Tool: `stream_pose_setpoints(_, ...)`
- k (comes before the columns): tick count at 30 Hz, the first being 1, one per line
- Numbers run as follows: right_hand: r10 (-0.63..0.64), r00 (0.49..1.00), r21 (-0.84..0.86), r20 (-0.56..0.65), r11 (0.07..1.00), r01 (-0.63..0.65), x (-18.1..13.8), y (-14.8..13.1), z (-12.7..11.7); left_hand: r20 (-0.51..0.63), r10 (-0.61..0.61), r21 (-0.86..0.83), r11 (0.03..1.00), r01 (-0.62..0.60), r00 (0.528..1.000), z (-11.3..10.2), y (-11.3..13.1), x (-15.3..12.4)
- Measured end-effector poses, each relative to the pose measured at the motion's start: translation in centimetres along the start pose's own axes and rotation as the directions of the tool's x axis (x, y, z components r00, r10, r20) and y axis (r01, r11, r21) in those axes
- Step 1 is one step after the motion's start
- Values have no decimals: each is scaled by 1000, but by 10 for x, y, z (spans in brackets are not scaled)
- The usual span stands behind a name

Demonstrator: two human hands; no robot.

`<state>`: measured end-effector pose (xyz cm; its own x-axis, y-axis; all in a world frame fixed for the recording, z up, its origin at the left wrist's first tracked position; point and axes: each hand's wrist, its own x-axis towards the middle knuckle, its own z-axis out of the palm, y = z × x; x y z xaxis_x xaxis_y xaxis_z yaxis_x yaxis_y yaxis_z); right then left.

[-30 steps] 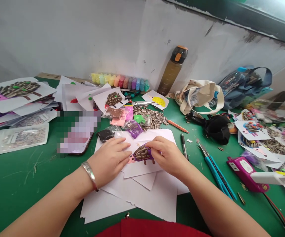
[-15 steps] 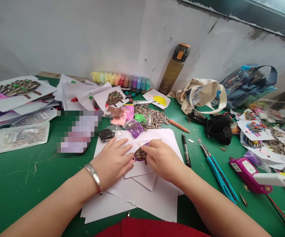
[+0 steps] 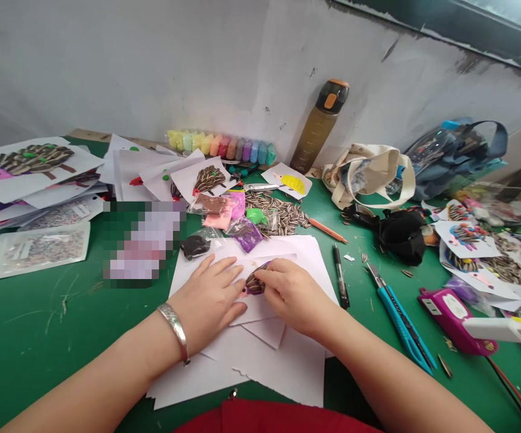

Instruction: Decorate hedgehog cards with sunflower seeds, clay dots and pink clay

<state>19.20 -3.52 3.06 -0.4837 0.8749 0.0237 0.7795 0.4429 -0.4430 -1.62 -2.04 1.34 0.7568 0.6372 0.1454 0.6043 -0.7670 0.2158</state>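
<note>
My left hand (image 3: 206,300), with a silver bangle at the wrist, lies flat with fingers spread, holding down a white paper card (image 3: 255,311). On that card is a small hedgehog picture (image 3: 255,285) with a pink face, a purple edge and a back of striped sunflower seeds. The index finger of my right hand (image 3: 294,294) presses on those seeds while its other fingers curl under; whether a seed is between them is hidden. Under the card lies a stack of white paper (image 3: 287,373). Beyond are bags of purple clay (image 3: 245,234) and black clay (image 3: 196,246).
Loose sunflower seeds (image 3: 283,213) are heaped behind the paper. To the right lie a pen (image 3: 340,276), a blue utility knife (image 3: 400,325) with its blade out, and a magenta glue gun (image 3: 456,319). A bottle (image 3: 317,129) leans at the wall; finished hedgehog cards (image 3: 30,165) are stacked left.
My right index fingertip has shifted slightly left and down over the seeds. My left hand has barely moved, still flat on the card.
</note>
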Motion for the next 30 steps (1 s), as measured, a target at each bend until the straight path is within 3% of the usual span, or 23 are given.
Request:
stream_pose_setpoints(8, -1, 999, 61, -45, 998, 4, -1, 2, 3, 82, -16, -54, 998, 21, 996, -16, -5, 3)
stream_pose_setpoints(16, 5, 1000, 8, -7, 1000, -5, 1, -2, 2, 36, -1, -8, 1000, 1, 999, -3, -3, -2)
stream_pose_setpoints(25, -15, 1000, -7, 0, 1000, 15, 1, -5, 2, 23, -6, 17, 1000, 6, 1000, 0, 0, -3)
stream_pose_setpoints(30, -8, 1000, 20, -21, 1000, 9, -1, -3, 0, 72, -19, -36, 999, 22, 997, -7, -1, -2)
